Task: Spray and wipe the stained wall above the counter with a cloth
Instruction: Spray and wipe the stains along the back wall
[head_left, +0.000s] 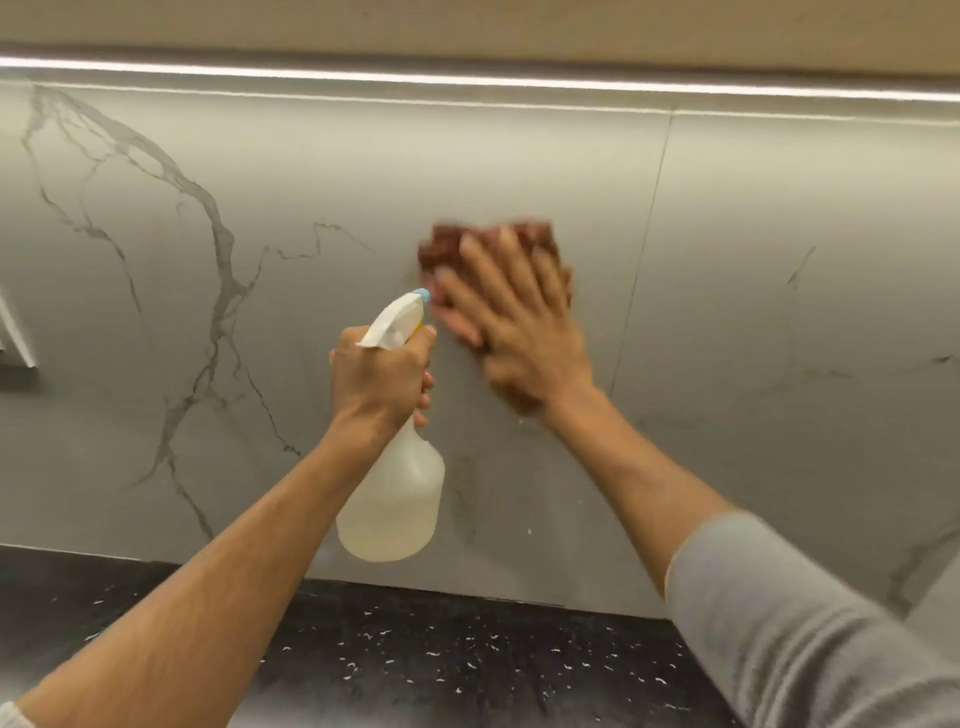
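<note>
My left hand (379, 382) grips the neck of a translucent spray bottle (395, 504) with a white trigger head and a blue nozzle tip, held upright in front of the grey marble wall (311, 171). Its nozzle points at the wall just left of my right hand (519, 322). That hand lies flat with fingers spread, pressing a reddish-brown cloth (447, 244) against the wall; it is motion-blurred. Faint marks and small white specks show on the wall below the cloth.
A black speckled counter (441, 660) runs along the bottom, under both forearms. A bright light strip (467, 83) sits under the cabinet above. A vertical panel seam (649, 234) runs right of the cloth. A pale object (15, 338) shows at the left edge.
</note>
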